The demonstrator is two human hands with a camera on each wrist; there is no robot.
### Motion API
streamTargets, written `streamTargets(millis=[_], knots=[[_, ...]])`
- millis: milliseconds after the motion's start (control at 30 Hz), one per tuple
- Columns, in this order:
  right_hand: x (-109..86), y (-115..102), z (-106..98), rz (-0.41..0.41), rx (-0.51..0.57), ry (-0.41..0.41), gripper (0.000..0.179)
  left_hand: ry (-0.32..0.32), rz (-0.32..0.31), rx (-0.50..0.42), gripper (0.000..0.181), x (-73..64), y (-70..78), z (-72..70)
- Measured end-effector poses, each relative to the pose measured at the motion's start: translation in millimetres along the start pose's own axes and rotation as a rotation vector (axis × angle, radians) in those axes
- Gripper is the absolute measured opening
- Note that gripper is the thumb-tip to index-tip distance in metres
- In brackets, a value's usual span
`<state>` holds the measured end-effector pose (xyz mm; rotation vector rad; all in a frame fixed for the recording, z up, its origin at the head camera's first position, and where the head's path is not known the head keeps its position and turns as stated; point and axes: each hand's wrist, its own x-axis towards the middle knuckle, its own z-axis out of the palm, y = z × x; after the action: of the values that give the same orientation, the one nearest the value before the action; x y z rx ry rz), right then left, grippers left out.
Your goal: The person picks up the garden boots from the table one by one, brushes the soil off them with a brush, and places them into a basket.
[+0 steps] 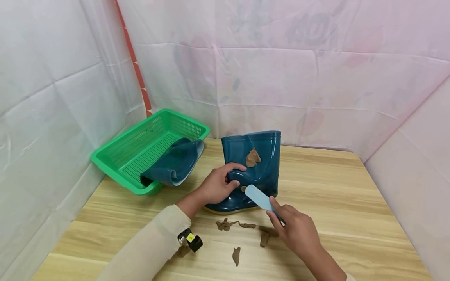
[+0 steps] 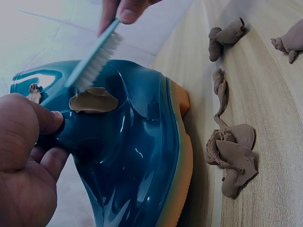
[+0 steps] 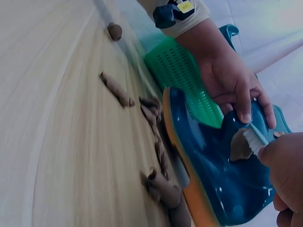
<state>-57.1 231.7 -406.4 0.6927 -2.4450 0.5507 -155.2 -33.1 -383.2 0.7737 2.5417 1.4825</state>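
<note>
A dark teal rubber boot (image 1: 268, 160) with an orange-tan sole stands on the wooden table. My left hand (image 1: 217, 184) pinches the boot's shaft at the ankle bend, thumb and fingers pressing into the rubber. In my right hand (image 1: 299, 230) is a scrub brush (image 1: 258, 197) with a light blue back and white bristles. Its bristle end meets a brown clay-like patch (image 2: 94, 100) near the ankle in the left wrist view. Higher on the shaft sticks another brown patch (image 1: 253, 157).
Several brown clay-like pieces (image 1: 236, 256) lie on the table (image 1: 337, 187) in front of the boot. At the left is a green perforated basket (image 1: 114, 170), with a second teal boot (image 1: 179, 160) lying over its edge. White fabric walls (image 1: 267, 78) enclose the table.
</note>
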Motion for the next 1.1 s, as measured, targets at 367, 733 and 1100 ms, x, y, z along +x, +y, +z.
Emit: streamTargets(millis=[367,733,1100], knots=[[5.9,-6,4,0.005,-0.059,-0.017,0.052,-0.004,-0.005,0.001,0.044,-1.0,0.4,2.1],[-4.9,3,-2,-0.017,-0.02,0.011,0.049,-0.008,-0.002,0.006,0.043,0.1,0.3,0.3],[4.5,-2,4,-0.047,-0.048,-0.017,0.047,-0.006,0.005,0.012,0.043,-0.8,1.2,-0.2]])
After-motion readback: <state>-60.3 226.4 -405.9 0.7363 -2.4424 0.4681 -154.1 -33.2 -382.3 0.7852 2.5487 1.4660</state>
